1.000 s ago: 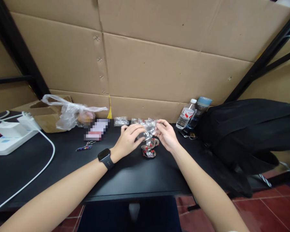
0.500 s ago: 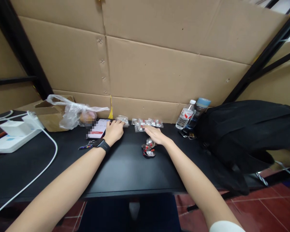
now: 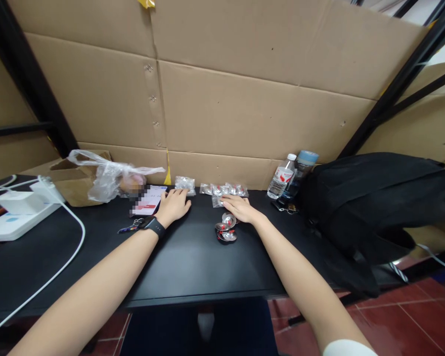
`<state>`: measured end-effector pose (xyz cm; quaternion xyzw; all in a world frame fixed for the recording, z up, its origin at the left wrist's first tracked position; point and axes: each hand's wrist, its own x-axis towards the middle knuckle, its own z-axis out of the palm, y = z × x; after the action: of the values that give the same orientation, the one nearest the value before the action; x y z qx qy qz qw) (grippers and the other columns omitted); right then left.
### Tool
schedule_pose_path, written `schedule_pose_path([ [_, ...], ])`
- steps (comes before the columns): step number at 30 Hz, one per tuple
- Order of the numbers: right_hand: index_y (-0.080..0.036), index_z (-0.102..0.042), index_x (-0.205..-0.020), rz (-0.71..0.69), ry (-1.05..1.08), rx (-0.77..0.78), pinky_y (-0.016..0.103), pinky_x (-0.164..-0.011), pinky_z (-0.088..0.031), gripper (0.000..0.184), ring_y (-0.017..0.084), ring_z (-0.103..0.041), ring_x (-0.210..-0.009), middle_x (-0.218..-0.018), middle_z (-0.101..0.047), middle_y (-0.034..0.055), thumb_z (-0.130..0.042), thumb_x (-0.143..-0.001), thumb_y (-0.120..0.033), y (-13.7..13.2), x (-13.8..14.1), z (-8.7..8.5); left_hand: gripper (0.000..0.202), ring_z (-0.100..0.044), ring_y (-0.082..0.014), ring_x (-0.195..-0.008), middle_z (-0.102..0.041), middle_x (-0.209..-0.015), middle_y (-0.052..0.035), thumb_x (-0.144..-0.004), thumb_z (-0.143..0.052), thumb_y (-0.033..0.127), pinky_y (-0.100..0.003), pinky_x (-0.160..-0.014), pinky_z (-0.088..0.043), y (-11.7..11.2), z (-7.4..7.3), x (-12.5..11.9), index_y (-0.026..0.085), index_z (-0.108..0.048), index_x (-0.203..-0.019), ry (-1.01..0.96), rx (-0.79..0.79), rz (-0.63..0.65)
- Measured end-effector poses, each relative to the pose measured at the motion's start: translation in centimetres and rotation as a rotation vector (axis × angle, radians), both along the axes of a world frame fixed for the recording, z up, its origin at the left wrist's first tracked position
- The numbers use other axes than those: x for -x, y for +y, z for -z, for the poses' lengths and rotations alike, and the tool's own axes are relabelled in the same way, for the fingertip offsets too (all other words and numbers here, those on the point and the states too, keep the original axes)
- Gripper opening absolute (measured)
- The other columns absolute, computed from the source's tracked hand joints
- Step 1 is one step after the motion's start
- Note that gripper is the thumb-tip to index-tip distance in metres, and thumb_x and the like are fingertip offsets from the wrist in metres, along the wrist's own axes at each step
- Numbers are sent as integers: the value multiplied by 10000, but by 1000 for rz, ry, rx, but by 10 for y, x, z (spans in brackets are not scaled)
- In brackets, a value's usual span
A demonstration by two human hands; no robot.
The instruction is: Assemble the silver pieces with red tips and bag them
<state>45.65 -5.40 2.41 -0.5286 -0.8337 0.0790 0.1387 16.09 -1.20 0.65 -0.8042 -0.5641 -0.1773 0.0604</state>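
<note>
My left hand (image 3: 175, 206), with a black watch on its wrist, lies flat on the black table (image 3: 185, 262), fingers stretched toward a small clear packet (image 3: 185, 183) by the cardboard wall. My right hand (image 3: 239, 207) rests palm down with its fingertips on a clear packet (image 3: 217, 201), just below a row of several clear packets with shiny red-and-silver parts (image 3: 225, 189). A small pile of silver discs with red spots (image 3: 226, 228) sits just left of my right wrist.
A phone (image 3: 148, 200) and a keyring (image 3: 128, 228) lie left of my left hand. Further left are a plastic bag on a brown paper bag (image 3: 100, 175), a white power strip (image 3: 11, 215) and a cable. Two bottles (image 3: 292, 174) and a black backpack (image 3: 374, 207) stand to the right.
A second ago both hands held a clear packet above the discs. The packet is now down on the table; my left hand has moved left and both hands lie flat.
</note>
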Motion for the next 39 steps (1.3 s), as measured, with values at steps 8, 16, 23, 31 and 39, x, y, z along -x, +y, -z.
schedule_pose_path([
  [8,-234,-742,-1162,146,-26,-79,407,-950,-445,283,282,-647,-1126,-1193,-725,104,-697,-889,-296,-7,-29,-9,495,-443,-363,-1349,-535,-1481,-171,-948,-463,340,-574,-1039,-365,-5,-3,0,189,-509,-1417,-65,-128,23],
  [16,-181,-771,-974,200,235,-282,342,-855,-493,244,243,-701,-897,-993,-772,106,-534,-958,-235,-4,-46,-13,385,-470,-343,-1322,-549,-1437,-147,-948,-506,287,-527,-1047,-368,-25,-20,-10,224,-583,-1320,-212,-246,205],
  [23,-173,-779,-916,49,632,-219,305,-709,-522,273,202,-682,-797,-940,-729,87,-624,-919,-398,-31,-24,-34,418,-499,-270,-1285,-553,-1410,-88,-1022,-461,331,-462,-1060,-380,-63,-29,-38,323,-530,-1434,-221,-144,651],
  [31,-180,-800,-956,32,785,-14,338,-752,-529,267,212,-681,-801,-897,-756,78,-738,-846,-415,-47,-12,-45,262,-436,-306,-1283,-534,-1327,-82,-976,-577,442,-511,-1055,-350,-81,-29,-46,386,-755,-1161,-175,-121,748],
  [39,-158,-745,-1028,99,1055,235,252,-566,-401,443,104,-522,-567,-661,-659,-8,-880,-676,-390,-46,-19,-45,275,-430,-313,-1285,-547,-1301,-87,-970,-587,470,-512,-1026,-371,-73,-22,-42,400,-764,-1168,-118,17,766],
])
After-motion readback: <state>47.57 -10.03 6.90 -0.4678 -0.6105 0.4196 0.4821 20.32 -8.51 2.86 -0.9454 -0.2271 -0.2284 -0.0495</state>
